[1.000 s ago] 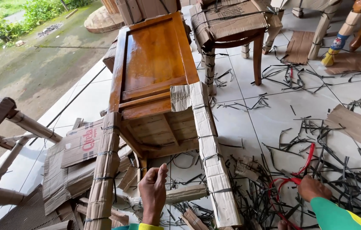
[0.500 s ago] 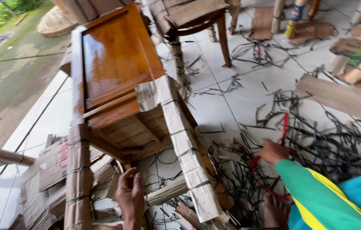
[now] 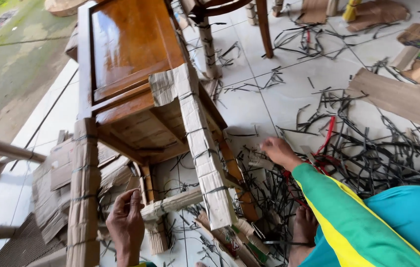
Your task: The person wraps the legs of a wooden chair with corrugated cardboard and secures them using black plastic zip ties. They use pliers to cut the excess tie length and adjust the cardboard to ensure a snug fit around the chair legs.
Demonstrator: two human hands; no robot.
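Head view: my left hand (image 3: 126, 223) is closed around a cardboard-wrapped crossbar (image 3: 171, 203) low on the wooden chair (image 3: 135, 64), which lies tipped over on the tiled floor (image 3: 264, 106). My right hand (image 3: 277, 151) reaches out palm down, fingers loosely curled over the litter of cut black straps (image 3: 368, 148); I cannot tell whether it grips anything.

The chair's wrapped leg (image 3: 205, 148) runs up and away between the two hands, its long axis pointing from my knees toward the chair seat; a second wrapped leg (image 3: 84, 188) stands just left of the left hand. The left hand is the nearer one, already on the frame, while the right sits apart to the right of the leg, with a red-handled tool (image 3: 326, 136) just beyond its fingers among the straps. Loose cardboard sheets (image 3: 54, 183) lie under the chair.
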